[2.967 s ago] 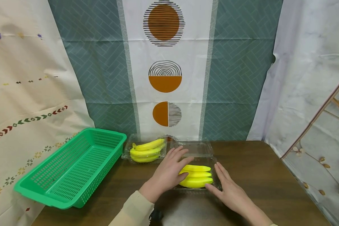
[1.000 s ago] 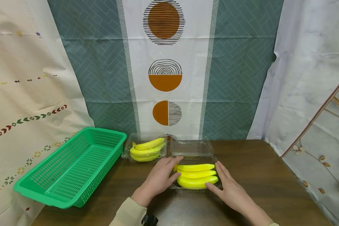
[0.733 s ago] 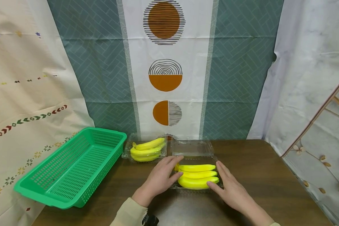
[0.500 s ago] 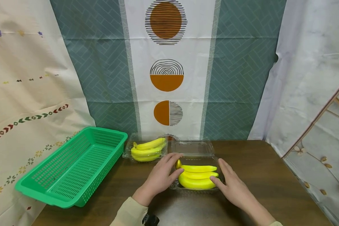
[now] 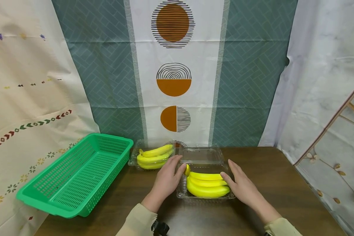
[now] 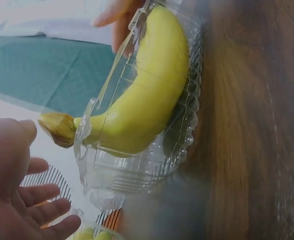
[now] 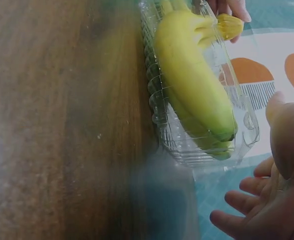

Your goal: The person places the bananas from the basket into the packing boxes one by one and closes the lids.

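A bunch of yellow bananas lies in a clear plastic clamshell box, its brownish stem poking above the rim at the left. The box's lid is folded back behind it. To the left of the box is my left hand, fingers extended, its thumb near the stem; the left wrist view shows a gap between them. My right hand hovers at the box's right side, fingers extended, thumb near the banana tips. In the right wrist view that hand holds nothing and is apart from the box.
A second clear clamshell box with bananas inside stands behind my left hand. A green plastic basket is at the left of the brown table. Patterned cloths hang behind and at both sides.
My left hand has gone from over the bananas to the box's left side, uncovering the stem. The bunch has shifted slightly right in the box. Both hands have drawn apart from it.
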`<state>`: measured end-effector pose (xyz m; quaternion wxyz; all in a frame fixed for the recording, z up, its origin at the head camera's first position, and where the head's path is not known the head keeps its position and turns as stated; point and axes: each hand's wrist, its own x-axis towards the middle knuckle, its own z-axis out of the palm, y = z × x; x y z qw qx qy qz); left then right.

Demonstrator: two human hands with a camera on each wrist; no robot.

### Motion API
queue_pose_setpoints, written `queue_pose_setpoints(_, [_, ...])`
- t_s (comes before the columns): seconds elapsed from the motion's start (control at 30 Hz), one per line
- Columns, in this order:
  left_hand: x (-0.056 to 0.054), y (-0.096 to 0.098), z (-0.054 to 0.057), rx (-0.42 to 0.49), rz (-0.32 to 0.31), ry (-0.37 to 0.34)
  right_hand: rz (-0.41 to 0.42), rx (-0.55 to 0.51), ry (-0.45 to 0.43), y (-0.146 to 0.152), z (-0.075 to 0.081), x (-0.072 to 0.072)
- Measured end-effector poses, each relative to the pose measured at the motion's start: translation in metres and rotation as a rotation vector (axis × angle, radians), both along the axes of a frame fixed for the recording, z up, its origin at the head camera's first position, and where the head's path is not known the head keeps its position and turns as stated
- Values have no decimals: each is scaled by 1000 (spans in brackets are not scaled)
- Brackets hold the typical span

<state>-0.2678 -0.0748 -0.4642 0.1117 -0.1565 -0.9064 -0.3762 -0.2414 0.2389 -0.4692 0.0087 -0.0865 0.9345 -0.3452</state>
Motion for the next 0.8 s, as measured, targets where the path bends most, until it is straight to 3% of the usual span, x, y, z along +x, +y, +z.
queue_pose_setpoints(0.33, [6, 10, -2, -30, 24, 76, -4, -17, -32, -2, 0, -11])
queue_pose_setpoints(0.5, [8, 12, -6, -67, 71, 113, 6, -15, -44, -3, -2, -16])
queue_pose_setpoints(0.8, [9, 14, -14, -109, 108, 131, 14, -28, -70, -3, -1, -22])
